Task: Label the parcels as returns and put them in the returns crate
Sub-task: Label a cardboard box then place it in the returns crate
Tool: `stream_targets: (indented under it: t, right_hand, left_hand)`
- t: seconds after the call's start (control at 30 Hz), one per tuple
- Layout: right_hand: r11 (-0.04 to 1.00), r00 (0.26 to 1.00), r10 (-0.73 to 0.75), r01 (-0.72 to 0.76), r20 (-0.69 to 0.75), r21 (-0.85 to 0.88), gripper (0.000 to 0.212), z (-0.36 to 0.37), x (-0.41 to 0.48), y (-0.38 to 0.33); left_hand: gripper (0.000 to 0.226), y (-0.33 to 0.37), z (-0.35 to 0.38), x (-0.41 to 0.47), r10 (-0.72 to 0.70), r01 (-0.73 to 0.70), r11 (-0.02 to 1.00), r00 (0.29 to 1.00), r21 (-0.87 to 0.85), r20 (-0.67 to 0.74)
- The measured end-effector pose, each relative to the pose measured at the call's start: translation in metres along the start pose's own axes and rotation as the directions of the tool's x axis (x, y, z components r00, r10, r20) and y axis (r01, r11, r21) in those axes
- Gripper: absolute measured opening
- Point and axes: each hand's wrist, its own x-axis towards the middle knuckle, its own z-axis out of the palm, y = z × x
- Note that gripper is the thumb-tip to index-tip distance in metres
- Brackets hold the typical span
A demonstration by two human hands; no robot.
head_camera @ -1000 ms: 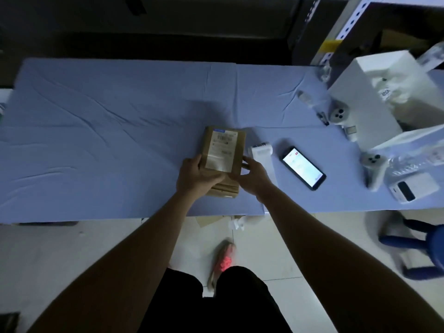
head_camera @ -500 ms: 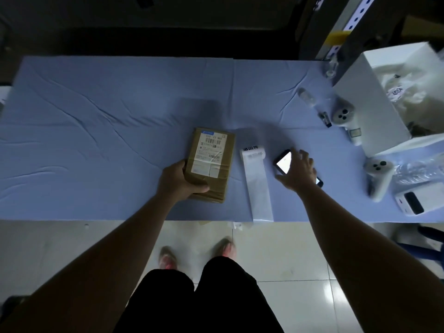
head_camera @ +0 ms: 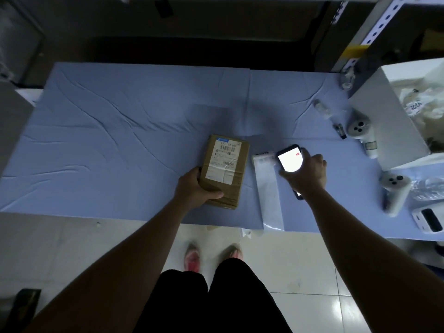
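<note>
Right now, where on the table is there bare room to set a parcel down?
The widest bare patch is the blue cloth left of the parcel, out to the table's left end. A second lies behind the parcel and the phone in the right hand. Crowded: the right end, around the white box, and the white strip between parcel and phone.

A creased blue cloth (head_camera: pixel 120 131) covers the worktop (head_camera: pixel 72 188). Right of centre, a phone (head_camera: pixel 289 159) shows a lit white screen. At the right end stand an open white box (head_camera: pixel 384 121), a far handheld device (head_camera: pixel 359 124) and a near handheld device (head_camera: pixel 395 188). A pale tiled floor (head_camera: pixel 300 272) lies nearest.
</note>
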Motion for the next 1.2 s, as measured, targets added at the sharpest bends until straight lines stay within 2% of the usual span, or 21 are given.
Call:
stream_targets:
  t: [0.13, 0.3, 0.57, 0.77, 0.93, 1.03, 1.2]
  right_hand:
    - [0.992, 0.993, -0.118, 0.119, -0.031, 0.050, 0.083, -0.018, -0.018, -0.037]
    - [0.978, 0.966, -0.208, 0.208, 0.153, 0.015, 0.085, -0.028, -0.045, -0.061]
    - [0.976, 0.971, -0.129, 0.160, 0.200, -0.148, 0.094, -0.050, -0.063, -0.042]
    - [0.971, 0.976, -0.118, 0.152, 0.182, -0.183, 0.093, -0.060, -0.071, -0.033]
    - [0.982, 0.984, -0.095, 0.117, 0.148, -0.147, 0.095, -0.060, -0.069, -0.028]
    - [0.994, 0.993, -0.030, 0.042, 0.116, -0.099, 0.090, -0.053, -0.065, -0.021]
    - [0.995, 0.993, 0.100, -0.100, 0.062, 0.003, 0.080, -0.028, -0.050, -0.005]
  left_hand:
    - [0.087, 0.002, 0.003, -0.002, -0.014, 0.016, 0.999, 0.999, 0.046, -0.044]
    - [0.103, 0.004, 0.010, -0.006, -0.009, 0.017, 0.996, 0.996, 0.082, -0.087]
    - [0.087, 0.017, 0.011, -0.020, 0.034, -0.023, 0.996, 0.990, 0.086, -0.134]
    - [0.090, 0.019, 0.015, -0.021, 0.051, -0.038, 0.995, 0.987, 0.092, -0.151]
    - [0.094, 0.020, 0.015, -0.019, 0.026, -0.010, 0.994, 0.990, 0.111, -0.140]
    - [0.091, 0.019, 0.012, -0.015, 0.000, 0.014, 0.992, 0.994, 0.127, -0.107]
    - [0.086, 0.012, 0.002, 0.002, -0.024, 0.021, 0.996, 0.999, 0.092, 0.027]
